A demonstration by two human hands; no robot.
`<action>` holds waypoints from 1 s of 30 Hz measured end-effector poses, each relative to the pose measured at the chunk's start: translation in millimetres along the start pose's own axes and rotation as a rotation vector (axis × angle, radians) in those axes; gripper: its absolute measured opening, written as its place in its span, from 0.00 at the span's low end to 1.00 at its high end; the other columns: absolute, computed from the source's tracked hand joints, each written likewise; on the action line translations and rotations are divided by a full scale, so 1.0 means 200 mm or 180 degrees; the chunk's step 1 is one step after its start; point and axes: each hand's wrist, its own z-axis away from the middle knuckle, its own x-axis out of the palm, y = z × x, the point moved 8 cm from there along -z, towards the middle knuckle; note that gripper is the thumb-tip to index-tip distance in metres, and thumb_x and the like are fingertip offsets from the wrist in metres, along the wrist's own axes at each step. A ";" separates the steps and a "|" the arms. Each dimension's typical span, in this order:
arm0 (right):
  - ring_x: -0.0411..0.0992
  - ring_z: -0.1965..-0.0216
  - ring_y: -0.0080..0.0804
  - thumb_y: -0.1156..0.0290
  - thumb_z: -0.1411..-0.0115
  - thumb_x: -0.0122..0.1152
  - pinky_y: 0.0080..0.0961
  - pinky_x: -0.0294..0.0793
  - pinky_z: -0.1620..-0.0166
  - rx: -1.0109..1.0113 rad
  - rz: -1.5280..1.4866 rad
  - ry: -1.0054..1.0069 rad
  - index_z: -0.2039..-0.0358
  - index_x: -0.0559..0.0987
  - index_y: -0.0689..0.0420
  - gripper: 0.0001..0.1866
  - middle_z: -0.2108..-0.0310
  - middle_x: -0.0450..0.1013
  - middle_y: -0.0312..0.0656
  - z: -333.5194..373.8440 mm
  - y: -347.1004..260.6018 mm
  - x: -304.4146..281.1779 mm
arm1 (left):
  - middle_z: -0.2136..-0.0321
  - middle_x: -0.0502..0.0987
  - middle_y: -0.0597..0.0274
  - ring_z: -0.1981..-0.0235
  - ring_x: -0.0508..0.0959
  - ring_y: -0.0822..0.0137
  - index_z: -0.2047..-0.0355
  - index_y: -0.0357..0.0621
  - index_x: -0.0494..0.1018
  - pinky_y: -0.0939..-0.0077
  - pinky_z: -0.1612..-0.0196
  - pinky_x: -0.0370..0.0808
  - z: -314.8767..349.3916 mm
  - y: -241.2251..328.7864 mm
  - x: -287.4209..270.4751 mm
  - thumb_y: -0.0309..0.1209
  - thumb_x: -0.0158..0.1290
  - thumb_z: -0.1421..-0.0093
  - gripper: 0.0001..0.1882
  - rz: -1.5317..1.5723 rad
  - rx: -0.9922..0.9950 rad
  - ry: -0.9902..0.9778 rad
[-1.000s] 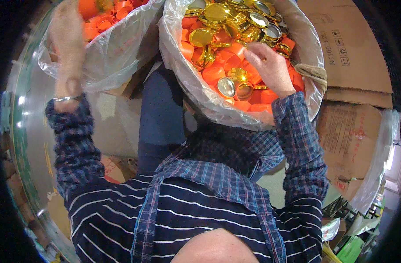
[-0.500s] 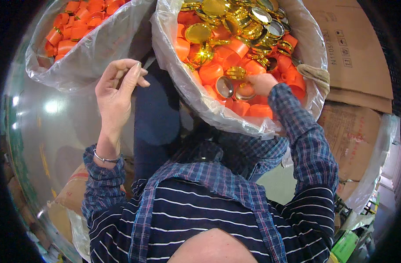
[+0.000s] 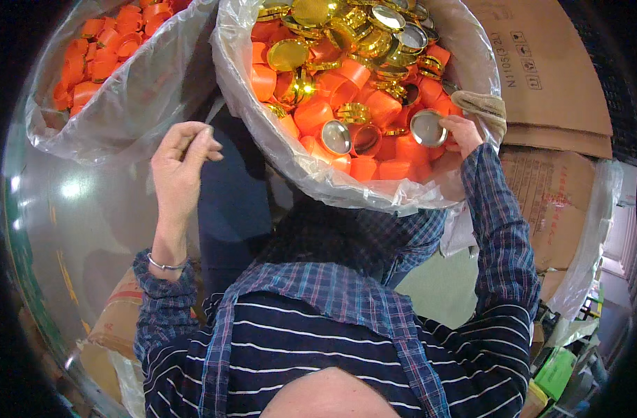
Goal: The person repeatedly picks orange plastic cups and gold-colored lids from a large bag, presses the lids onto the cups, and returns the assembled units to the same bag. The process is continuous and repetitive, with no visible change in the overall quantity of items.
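My right hand (image 3: 462,134) is at the right side of a plastic-lined bin and pinches the edge of a round metal lid (image 3: 428,128), its silver inner face showing. Around and under it lie orange plastic caps (image 3: 363,168), loosely heaped. Gold lids (image 3: 288,55) are piled mostly toward the far side, a few turned silver side up. My left hand (image 3: 184,155) hovers over the gap to the left of this bin, its fingers curled toward the thumb, and nothing shows in them.
The bin's clear liner (image 3: 301,171) folds over its rim, where a beige cloth glove (image 3: 480,108) hangs at the right. Another lined bag (image 3: 123,136) with orange caps stands at the far left. Cardboard (image 3: 552,76) rises on the right; a green box (image 3: 555,373) sits lower right.
My right hand has moved right from the middle of the heap, with a lid now visible in its fingers. My left hand stays beside the bin, fingers still curled. The whole view has shifted slightly.
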 end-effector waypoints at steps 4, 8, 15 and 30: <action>0.65 0.43 0.44 0.64 0.39 0.63 0.51 0.73 0.48 0.0542 -0.1209 0.0826 0.42 0.72 0.54 0.25 0.43 0.68 0.44 -0.13 0.00 -0.07 | 0.71 0.78 0.63 0.69 0.78 0.76 0.60 0.36 0.75 0.80 0.64 0.77 0.05 0.05 0.13 0.26 0.53 0.34 0.06 0.0166 0.0089 -0.0341; 0.72 0.52 0.43 0.72 0.40 0.62 0.50 0.76 0.51 0.0131 -0.1843 0.1013 0.48 0.74 0.61 0.20 0.51 0.73 0.46 -0.17 -0.07 -0.04 | 0.69 0.77 0.64 0.68 0.78 0.76 0.62 0.35 0.74 0.80 0.63 0.77 0.10 0.11 0.23 0.27 0.54 0.34 0.06 0.0123 0.0148 -0.0561; 0.75 0.57 0.36 0.75 0.34 0.53 0.38 0.77 0.50 -0.1277 -0.2472 -0.0307 0.52 0.75 0.65 0.12 0.58 0.75 0.45 0.40 -0.53 0.14 | 0.67 0.79 0.60 0.68 0.81 0.71 0.57 0.35 0.74 0.78 0.64 0.78 0.17 0.24 0.42 0.30 0.52 0.32 0.09 0.1172 -0.0224 -0.1022; 0.76 0.59 0.26 0.74 0.38 0.59 0.25 0.77 0.55 -0.1571 -0.3084 -0.0360 0.62 0.75 0.61 0.06 0.63 0.77 0.39 1.08 -0.54 0.45 | 0.53 0.79 0.58 0.52 0.79 0.66 0.48 0.38 0.72 0.69 0.44 0.75 0.15 0.27 0.67 0.35 0.57 0.35 0.19 0.3161 -0.1004 -0.0765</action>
